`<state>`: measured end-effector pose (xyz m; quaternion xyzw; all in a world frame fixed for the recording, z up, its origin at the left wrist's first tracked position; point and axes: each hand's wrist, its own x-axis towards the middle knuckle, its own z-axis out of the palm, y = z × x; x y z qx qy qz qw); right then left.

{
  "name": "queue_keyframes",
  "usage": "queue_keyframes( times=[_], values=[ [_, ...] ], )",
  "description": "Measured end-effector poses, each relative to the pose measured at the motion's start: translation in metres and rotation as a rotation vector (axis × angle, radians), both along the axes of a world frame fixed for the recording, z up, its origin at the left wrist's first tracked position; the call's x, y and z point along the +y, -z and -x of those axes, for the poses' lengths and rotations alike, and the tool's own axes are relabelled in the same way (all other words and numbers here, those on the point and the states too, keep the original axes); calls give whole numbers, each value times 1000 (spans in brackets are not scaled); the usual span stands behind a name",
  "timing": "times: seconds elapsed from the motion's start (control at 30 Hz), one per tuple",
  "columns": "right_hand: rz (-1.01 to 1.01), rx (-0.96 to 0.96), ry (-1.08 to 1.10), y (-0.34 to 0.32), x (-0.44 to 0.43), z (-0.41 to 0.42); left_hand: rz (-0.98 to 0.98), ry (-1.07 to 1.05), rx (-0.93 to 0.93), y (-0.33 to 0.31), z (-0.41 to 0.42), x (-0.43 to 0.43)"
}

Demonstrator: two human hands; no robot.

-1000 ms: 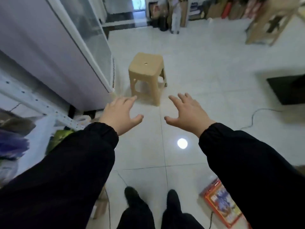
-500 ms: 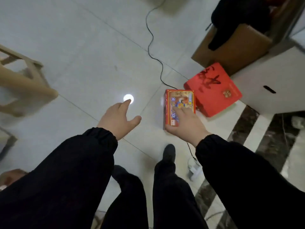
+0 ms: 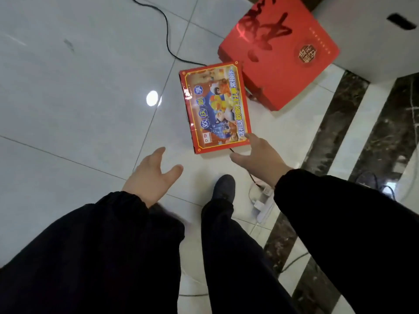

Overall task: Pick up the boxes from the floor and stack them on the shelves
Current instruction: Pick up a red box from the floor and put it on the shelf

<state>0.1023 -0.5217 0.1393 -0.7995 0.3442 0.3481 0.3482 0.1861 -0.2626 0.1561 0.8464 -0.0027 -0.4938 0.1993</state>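
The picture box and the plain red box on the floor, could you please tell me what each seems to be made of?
The picture box looks like printed cardboard with a glossy film: its face glares and its left edge looks scuffed. The red box behind it looks like coated cardboard with a softer sheen, sharp folded edges and a gold seal. The floor looks like polished tile, mirroring a lamp.

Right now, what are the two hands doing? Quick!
Left hand: open, fingers spread, holding nothing.
Right hand: open, fingertips at the near corner of the picture box, no grip on it yet.
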Motion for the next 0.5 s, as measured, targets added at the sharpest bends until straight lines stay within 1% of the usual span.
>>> queue_keyframes(
  times=[0.17,0.3,0.43,0.5],
  values=[
    [18,17,167,102,-29,1,39,-146,122,106,9,-32],
    [115,-1,312,183,-49,5,36,-178,180,192,4,-54],
    [72,66,393,241,-58,10,16,-244,236,256,2,-66],
    [59,51,436,259,-61,13,48,-292,295,275,5,-71]
  ],
)
